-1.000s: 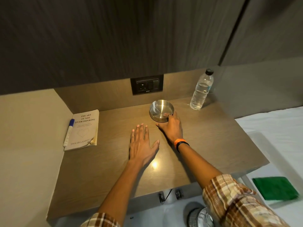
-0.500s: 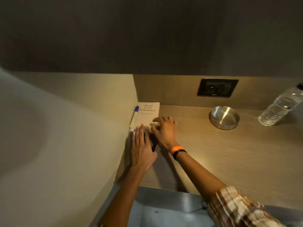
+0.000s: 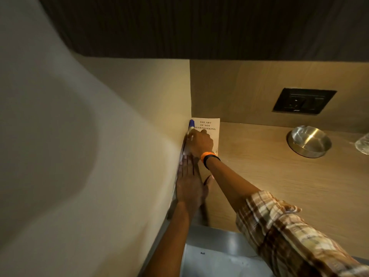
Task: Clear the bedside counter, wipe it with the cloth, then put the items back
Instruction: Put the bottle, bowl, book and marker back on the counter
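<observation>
Marker [image 3: 191, 124] lies lengthwise along wall, blue cap rearward, right fingers [image 3: 192, 135] pinching it.

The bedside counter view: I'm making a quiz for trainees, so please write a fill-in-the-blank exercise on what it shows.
1. The right hand rests on the ____, which lies in the counter's left corner.
2. The marker beside the side wall has a ____ cap.
3. The right wrist wears an ____ band.
4. The steel bowl stands below the wall ____.

Missing words: book; blue; orange; socket
</observation>
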Tool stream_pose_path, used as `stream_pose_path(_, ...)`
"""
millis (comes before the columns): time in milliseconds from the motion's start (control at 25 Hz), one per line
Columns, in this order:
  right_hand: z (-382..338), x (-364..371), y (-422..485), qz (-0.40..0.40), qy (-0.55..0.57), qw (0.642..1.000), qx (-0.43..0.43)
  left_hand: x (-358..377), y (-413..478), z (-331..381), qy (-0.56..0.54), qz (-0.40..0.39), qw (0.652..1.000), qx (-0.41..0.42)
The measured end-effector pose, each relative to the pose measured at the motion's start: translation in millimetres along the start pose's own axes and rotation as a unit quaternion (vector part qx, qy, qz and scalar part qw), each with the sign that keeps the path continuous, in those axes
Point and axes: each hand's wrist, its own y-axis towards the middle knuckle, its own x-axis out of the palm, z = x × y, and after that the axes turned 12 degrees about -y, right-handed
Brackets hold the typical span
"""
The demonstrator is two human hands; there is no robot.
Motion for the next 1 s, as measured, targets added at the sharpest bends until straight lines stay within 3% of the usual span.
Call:
stream_pose_path(200, 64, -22, -6, 0.047, 0.062, 0.996, 0.039, 2, 3, 3, 0.036, -0.003, 0.999, 0.001)
stream_pose_path(320, 117, -37, -24, 0.108, 0.082, 0.987, 0.088, 4, 3, 14, 0.047, 0.020, 0.998, 0.039)
stream_pose_path(480, 163, -52, -48, 0.138, 0.091, 0.978, 0.127, 22, 11, 50, 0.036, -0.022, 0.994, 0.105)
stream_pose_path(720, 170, -52, -55, 0.131, -0.029, 0.985, 0.111, 49, 21, 88, 0.050, -0.070, 0.987, 0.137)
stream_pose_path(1000, 168, -51, -51, 0.149, -0.018, 0.977, 0.150, 56, 22, 88, 0.039, -0.071, 0.988, 0.128)
